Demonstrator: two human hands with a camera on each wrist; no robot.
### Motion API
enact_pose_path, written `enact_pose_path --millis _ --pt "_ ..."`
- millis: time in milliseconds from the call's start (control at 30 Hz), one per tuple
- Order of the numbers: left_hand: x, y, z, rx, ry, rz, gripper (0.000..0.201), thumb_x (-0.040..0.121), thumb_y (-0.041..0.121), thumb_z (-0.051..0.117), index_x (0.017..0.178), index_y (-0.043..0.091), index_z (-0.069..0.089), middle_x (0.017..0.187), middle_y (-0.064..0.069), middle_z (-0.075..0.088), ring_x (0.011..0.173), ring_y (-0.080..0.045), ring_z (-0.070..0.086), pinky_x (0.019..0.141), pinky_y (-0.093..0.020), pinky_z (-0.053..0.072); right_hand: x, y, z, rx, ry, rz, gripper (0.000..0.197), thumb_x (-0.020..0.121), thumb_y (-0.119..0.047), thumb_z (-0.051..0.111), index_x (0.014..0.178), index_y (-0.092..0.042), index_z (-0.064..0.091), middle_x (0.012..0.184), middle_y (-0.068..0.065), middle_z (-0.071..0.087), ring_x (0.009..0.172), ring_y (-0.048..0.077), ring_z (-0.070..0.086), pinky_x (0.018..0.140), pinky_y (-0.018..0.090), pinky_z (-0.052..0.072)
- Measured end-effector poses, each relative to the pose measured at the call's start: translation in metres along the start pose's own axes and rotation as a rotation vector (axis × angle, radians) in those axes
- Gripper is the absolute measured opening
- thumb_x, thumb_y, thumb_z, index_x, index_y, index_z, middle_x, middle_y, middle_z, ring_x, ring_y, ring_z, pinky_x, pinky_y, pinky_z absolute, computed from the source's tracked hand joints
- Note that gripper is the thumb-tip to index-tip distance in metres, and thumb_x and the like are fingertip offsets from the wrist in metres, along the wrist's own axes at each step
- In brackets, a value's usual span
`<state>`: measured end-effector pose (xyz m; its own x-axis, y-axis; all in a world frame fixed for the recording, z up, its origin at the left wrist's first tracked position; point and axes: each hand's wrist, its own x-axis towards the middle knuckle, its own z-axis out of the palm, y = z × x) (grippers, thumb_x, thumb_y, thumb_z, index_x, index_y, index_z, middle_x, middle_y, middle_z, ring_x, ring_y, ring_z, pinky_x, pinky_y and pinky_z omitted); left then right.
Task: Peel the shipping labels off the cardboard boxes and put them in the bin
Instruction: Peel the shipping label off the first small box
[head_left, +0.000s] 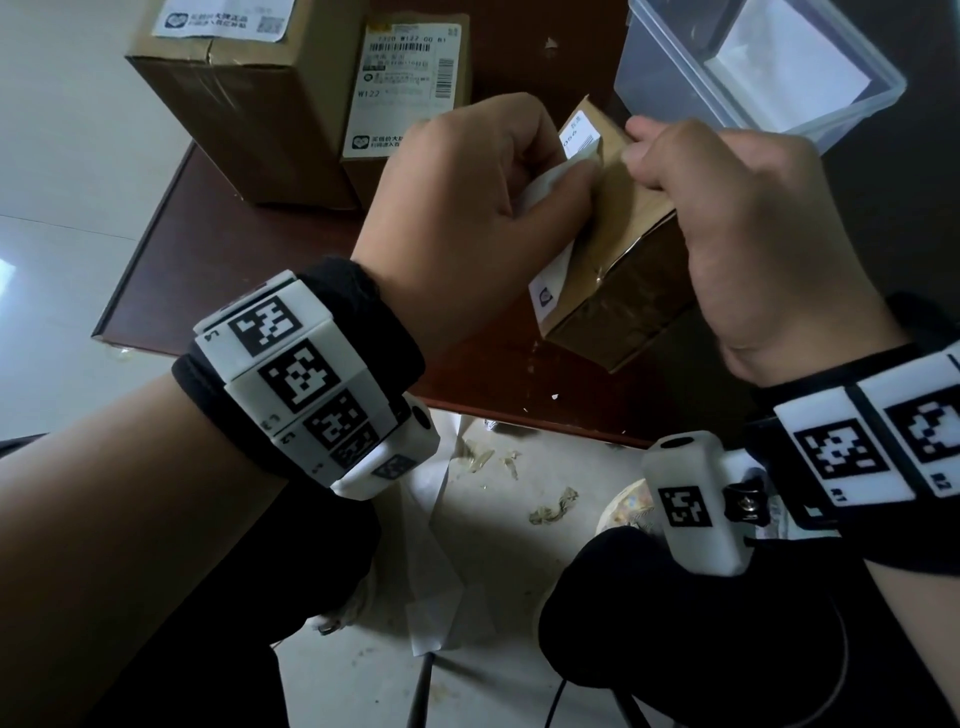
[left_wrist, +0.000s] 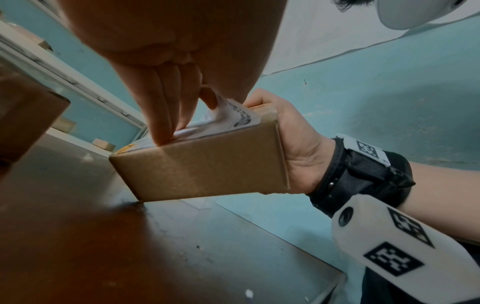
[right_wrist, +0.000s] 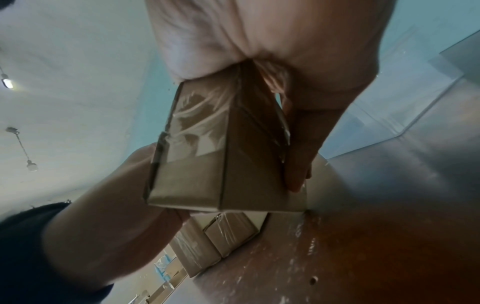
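A small cardboard box (head_left: 618, 291) stands tilted on one edge on the brown table (head_left: 249, 291). My right hand (head_left: 641, 150) grips it from the right side, fingers curled over its top. A white shipping label (head_left: 550, 291) runs down its left face and is partly lifted. My left hand (head_left: 566, 174) pinches the loose part between thumb and fingers. In the left wrist view the label (left_wrist: 236, 118) curls up off the box (left_wrist: 202, 166) under my fingers (left_wrist: 166, 115). The right wrist view shows the taped box (right_wrist: 207, 164) with my fingers (right_wrist: 298, 160) along it.
Two larger boxes stand at the back left, one (head_left: 234, 119) with a label on top (head_left: 223, 18), the other (head_left: 363, 179) with a label on its front (head_left: 405, 88). A clear plastic bin (head_left: 670, 67) holding white paper sits at the back right. Tape scraps (head_left: 553, 506) litter the floor.
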<state>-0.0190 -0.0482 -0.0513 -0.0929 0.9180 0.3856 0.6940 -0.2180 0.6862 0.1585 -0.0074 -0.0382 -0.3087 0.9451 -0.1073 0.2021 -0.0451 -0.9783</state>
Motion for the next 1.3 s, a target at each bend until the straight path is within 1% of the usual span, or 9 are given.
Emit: enact_pose_path --millis 167,300,500,633,667,767,867,967,1300 --pt "-0.0002 0.0000 -0.0010 0.001 -0.012 0.000 0.029 0.097 0.033 0.065 0.081 0.009 0.066 0.060 0.010 0.060 0.052 -0.004 0.054 0.049 -0.017 0.038 0.0009 0.0000 0.0006 -0.011 0.016 -0.004 0.054 0.095 -0.030 0.057 0.112 0.020 0.048 0.113 0.050 0.048 0.100 0.063 0.047 0.069 0.038 0.039" --pt "-0.0004 -0.0002 -0.0017 0.005 -0.028 0.012 0.029 0.096 0.034 0.064 0.083 0.008 0.067 0.064 0.003 0.064 0.056 -0.011 0.060 0.051 -0.031 0.047 0.0028 0.0002 0.0010 0.011 0.015 0.021 0.057 0.093 -0.033 0.057 0.114 0.020 0.047 0.114 0.051 0.046 0.102 0.066 0.045 0.070 0.039 0.039" --pt "-0.0002 -0.0004 -0.0035 0.011 -0.034 0.005 0.029 0.096 0.034 0.065 0.084 0.008 0.067 0.067 -0.001 0.068 0.059 -0.015 0.064 0.054 -0.039 0.049 0.0022 -0.0007 0.0021 -0.018 0.008 -0.002 0.060 0.092 -0.035 0.057 0.113 0.021 0.049 0.114 0.052 0.046 0.102 0.067 0.046 0.071 0.040 0.040" --pt "-0.0005 0.0003 -0.0043 0.011 -0.049 0.006 0.029 0.096 0.035 0.064 0.086 0.008 0.068 0.069 -0.002 0.069 0.060 -0.015 0.065 0.056 -0.039 0.050 0.0031 0.0009 0.0011 -0.056 0.011 -0.019 0.057 0.094 -0.036 0.056 0.113 0.017 0.052 0.112 0.048 0.050 0.105 0.062 0.051 0.066 0.054 0.049" --pt "-0.0004 0.0004 -0.0045 0.015 -0.052 0.005 0.028 0.096 0.035 0.064 0.086 0.008 0.068 0.069 -0.001 0.069 0.060 -0.014 0.065 0.056 -0.038 0.050 0.0029 0.0010 0.0010 -0.063 0.011 -0.021 0.056 0.094 -0.036 0.056 0.112 0.016 0.054 0.112 0.047 0.051 0.105 0.060 0.052 0.066 0.054 0.050" --pt "0.0000 0.0004 -0.0048 0.022 -0.051 0.004 0.027 0.096 0.033 0.064 0.085 0.009 0.068 0.068 0.002 0.069 0.061 -0.013 0.064 0.056 -0.034 0.049 0.0021 0.0010 0.0013 -0.057 0.014 -0.023 0.054 0.094 -0.036 0.057 0.111 0.015 0.054 0.112 0.048 0.051 0.104 0.061 0.051 0.071 0.042 0.047" --pt "0.0003 0.0002 -0.0050 0.022 -0.050 0.002 0.027 0.095 0.033 0.064 0.085 0.008 0.068 0.068 0.000 0.069 0.060 -0.013 0.064 0.056 -0.037 0.049 0.0016 0.0010 0.0009 -0.052 0.018 -0.019 0.055 0.095 -0.035 0.057 0.113 0.017 0.054 0.113 0.047 0.051 0.105 0.061 0.052 0.067 0.049 0.050" --pt "0.0006 -0.0003 -0.0053 0.021 -0.052 0.009 0.028 0.095 0.033 0.064 0.085 0.007 0.068 0.069 -0.002 0.070 0.060 -0.014 0.065 0.057 -0.041 0.049 0.0010 0.0002 0.0014 -0.040 0.017 -0.013 0.057 0.095 -0.034 0.057 0.114 0.019 0.052 0.114 0.049 0.050 0.105 0.063 0.049 0.070 0.041 0.044" --pt "0.0013 -0.0009 -0.0062 0.009 -0.053 0.005 0.028 0.095 0.031 0.064 0.086 0.005 0.068 0.069 -0.006 0.069 0.063 -0.017 0.065 0.059 -0.042 0.049 0.0002 -0.0014 0.0017 -0.051 0.034 0.014 0.052 0.100 -0.029 0.058 0.119 0.019 0.051 0.118 0.048 0.049 0.106 0.062 0.048 0.070 0.039 0.043"
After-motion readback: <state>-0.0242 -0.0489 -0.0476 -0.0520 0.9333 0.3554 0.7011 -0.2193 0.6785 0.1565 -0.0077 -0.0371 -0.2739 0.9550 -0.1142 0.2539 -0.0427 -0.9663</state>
